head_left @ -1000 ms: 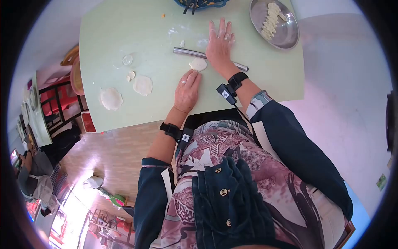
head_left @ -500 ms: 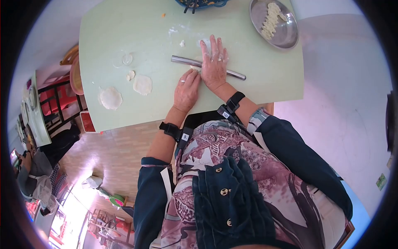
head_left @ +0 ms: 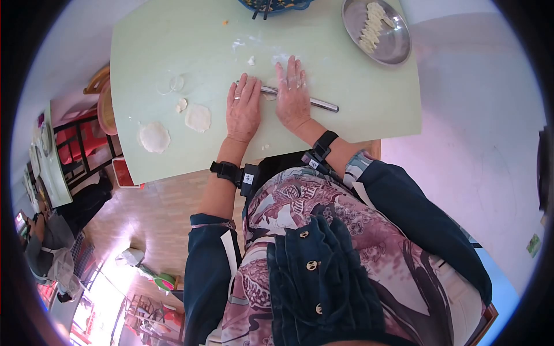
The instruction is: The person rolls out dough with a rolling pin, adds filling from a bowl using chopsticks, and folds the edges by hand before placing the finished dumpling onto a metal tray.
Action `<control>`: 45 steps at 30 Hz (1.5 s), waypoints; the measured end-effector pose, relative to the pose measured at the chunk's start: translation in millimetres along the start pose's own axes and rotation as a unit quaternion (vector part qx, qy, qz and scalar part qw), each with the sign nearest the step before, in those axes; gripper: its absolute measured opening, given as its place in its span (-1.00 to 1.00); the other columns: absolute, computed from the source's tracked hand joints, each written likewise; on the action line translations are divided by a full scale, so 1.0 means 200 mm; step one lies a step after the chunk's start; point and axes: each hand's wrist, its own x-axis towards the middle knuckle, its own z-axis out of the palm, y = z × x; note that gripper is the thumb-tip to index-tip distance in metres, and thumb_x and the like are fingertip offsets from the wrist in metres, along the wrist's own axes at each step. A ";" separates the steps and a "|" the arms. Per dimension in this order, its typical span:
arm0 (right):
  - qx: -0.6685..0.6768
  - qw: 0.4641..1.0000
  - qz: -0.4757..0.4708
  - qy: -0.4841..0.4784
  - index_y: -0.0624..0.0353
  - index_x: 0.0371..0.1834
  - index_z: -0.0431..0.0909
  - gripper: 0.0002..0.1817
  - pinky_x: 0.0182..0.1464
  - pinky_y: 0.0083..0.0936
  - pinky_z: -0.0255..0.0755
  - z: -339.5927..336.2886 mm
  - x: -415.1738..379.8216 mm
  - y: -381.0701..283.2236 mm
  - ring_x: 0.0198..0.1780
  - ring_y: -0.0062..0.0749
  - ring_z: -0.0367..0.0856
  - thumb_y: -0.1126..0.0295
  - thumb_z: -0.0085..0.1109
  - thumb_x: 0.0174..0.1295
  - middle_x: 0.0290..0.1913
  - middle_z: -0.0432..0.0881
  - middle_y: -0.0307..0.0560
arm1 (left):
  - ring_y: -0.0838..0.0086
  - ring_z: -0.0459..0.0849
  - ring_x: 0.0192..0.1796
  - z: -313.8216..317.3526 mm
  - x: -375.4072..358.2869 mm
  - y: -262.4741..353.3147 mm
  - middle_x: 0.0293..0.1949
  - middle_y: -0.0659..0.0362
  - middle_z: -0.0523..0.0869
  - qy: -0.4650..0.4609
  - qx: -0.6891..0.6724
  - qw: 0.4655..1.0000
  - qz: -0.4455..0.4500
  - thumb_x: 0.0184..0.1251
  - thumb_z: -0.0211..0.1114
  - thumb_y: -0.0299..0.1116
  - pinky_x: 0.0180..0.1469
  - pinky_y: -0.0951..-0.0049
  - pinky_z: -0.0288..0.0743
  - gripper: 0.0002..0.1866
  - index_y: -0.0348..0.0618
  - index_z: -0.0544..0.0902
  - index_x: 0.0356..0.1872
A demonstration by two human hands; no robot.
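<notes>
A metal rolling pin (head_left: 324,105) lies slantwise on the pale green table, under both my hands. My left hand (head_left: 243,109) rests over its left end, fingers stretched forward and side by side. My right hand (head_left: 294,104) lies flat across the pin further right, fingers extended, with flour on them. Between my hands, a small piece of dough (head_left: 269,97) shows at the pin's near edge, partly hidden. To the left lie two flat round dough wrappers, a larger one (head_left: 154,137) and a smaller one (head_left: 198,118). Small dough bits (head_left: 182,105) sit beside them.
A metal bowl (head_left: 398,49) with a row of dough pieces (head_left: 372,27) stands at the back right. A blue bowl (head_left: 288,6) of filling with chopsticks (head_left: 266,8) is at the far edge. Flour (head_left: 245,42) dusts the table (head_left: 369,118). Another person (head_left: 43,245) is at far left.
My left hand has moved up and left, from the dough beside the pin onto the pin's left end, its fingers straightening. My right hand has shifted slightly left and nearer.
</notes>
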 end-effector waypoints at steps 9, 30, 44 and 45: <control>0.020 1.000 -0.013 0.014 0.37 0.29 0.08 -0.42 0.32 0.09 -0.05 0.04 -0.07 -0.02 0.37 0.33 -0.04 0.52 -0.10 0.15 0.37 -0.07 0.45 | 0.26 0.24 0.37 0.01 -0.07 0.00 0.24 0.08 0.39 -0.028 0.006 1.000 -0.012 0.19 0.01 -0.57 0.37 0.15 0.06 -0.55 -0.24 0.39 0.17; 0.011 0.986 -0.158 -0.052 0.48 0.21 0.16 -0.43 0.35 0.01 -0.01 0.02 -0.22 -0.02 0.39 0.21 0.00 0.45 -0.02 0.12 0.33 0.09 0.35 | 0.27 0.55 0.10 -0.11 -0.06 -0.09 -0.01 0.13 0.62 0.014 -0.009 1.000 0.014 0.09 0.14 -0.55 0.20 0.22 0.30 -0.66 -0.13 0.59 -0.05; 0.074 0.965 -0.199 -0.152 0.11 0.18 0.36 -0.51 0.08 -0.25 0.23 -0.03 -0.24 0.03 0.02 -0.26 0.41 0.40 0.00 0.09 0.00 0.45 -0.14 | 0.18 0.61 -0.26 0.15 0.32 -0.26 -0.35 0.05 0.64 -0.220 -0.129 0.960 -0.117 -0.14 0.37 -0.39 -0.17 0.29 0.49 -0.80 -0.18 0.64 -0.41; 0.076 0.966 -0.195 -0.152 0.11 0.18 0.36 -0.51 0.08 -0.25 0.23 -0.02 -0.23 0.05 0.02 -0.26 0.41 0.40 0.00 0.09 0.00 0.45 -0.14 | 0.18 0.61 -0.26 0.16 0.32 -0.27 -0.35 0.05 0.64 -0.224 -0.129 0.959 -0.116 -0.14 0.37 -0.39 -0.17 0.29 0.49 -0.80 -0.18 0.64 -0.41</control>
